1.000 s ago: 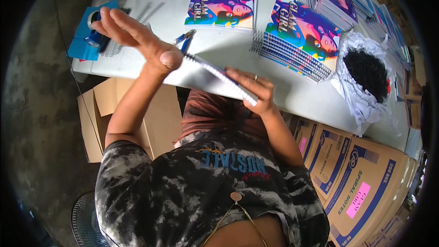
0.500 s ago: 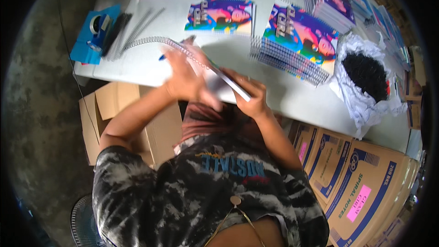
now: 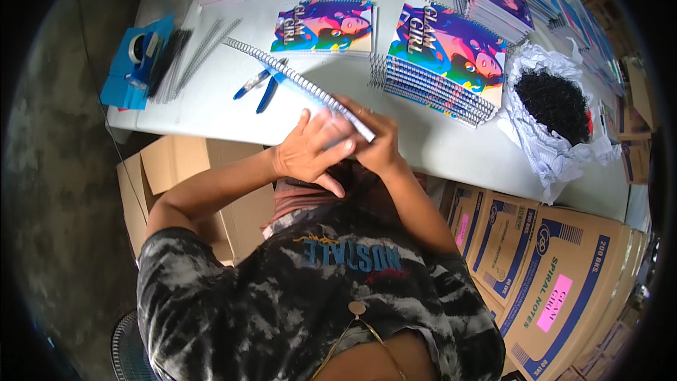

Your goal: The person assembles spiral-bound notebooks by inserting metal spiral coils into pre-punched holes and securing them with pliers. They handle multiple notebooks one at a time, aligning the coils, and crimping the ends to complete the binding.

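Midway thru a binding job, by the look of it, R hand (image 3: pixel 379 141) grasps a pad (image 3: pixel 362 128) at its near end, holding it on edge just above the table (image 3: pixel 211 114), close to the wearer's lap. L hand (image 3: pixel 310 149), fingers spread and slightly blurred, is alongside w/ nothing visibly clasped; whether its fingertips touch the pad can't be told. A silvery coil (image 3: pixel 261 53) runs along the pad's upper edge, its free tail jutting past the far end toward upper L.

Step in hand is prob. feeding that coil thru the edge holes; how far it's in isn't clear. Next move seems to call for a steady R hold and L fingers rolling the wire on, w/o bending it, until both ends sit even.

Nearby, 2 pens (image 3: pixel 265 96) lie beneath the tail. Farther L: spare coils (image 3: pixel 204 55) and a tape roll (image 3: pixel 136 49) in a blue dispenser. Beyond the pad, a colorful notebook (image 3: pixel 324 25) lies flat; a coil-bound stack (image 3: pixel 443 88) sits to its R, next to white wrapping (image 3: pixel 549 164) w/ black tangled scraps (image 3: pixel 553 106). Below table level, R: printed cartons (image 3: pixel 571 257).
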Motion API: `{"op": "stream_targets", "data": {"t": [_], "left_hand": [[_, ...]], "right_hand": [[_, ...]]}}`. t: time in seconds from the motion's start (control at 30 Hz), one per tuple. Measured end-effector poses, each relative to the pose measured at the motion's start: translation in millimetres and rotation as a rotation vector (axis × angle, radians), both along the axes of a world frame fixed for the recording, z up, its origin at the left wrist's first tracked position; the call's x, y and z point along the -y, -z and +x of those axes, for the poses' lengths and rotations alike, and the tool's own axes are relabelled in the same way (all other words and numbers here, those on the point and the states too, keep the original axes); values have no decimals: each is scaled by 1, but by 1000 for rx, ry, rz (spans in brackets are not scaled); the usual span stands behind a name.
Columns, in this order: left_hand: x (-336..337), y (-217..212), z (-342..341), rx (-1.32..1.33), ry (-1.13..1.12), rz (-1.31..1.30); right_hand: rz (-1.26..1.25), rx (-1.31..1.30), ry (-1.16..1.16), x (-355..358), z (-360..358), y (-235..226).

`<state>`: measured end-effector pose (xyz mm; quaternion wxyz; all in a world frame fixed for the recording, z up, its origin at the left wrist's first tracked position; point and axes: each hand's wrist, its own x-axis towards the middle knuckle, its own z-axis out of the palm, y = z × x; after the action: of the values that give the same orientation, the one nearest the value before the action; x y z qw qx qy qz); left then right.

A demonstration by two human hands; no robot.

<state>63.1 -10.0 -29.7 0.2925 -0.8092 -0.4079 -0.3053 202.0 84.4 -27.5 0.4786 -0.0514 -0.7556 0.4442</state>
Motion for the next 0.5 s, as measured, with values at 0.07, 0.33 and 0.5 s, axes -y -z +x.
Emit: {"op": "stream_targets", "data": {"t": [0.07,0.33,0.5], "left_hand": [[-6,-24,-2,-31,-72,149],[-7,-20,2,-30,-24,74],[-1,13,16,351,-86,-177]], "right_hand": [[45,74,-20,0,-2,3],[-16,54,-26,3,-6,-1],[-135,56,-112,10,-16,0]]}}
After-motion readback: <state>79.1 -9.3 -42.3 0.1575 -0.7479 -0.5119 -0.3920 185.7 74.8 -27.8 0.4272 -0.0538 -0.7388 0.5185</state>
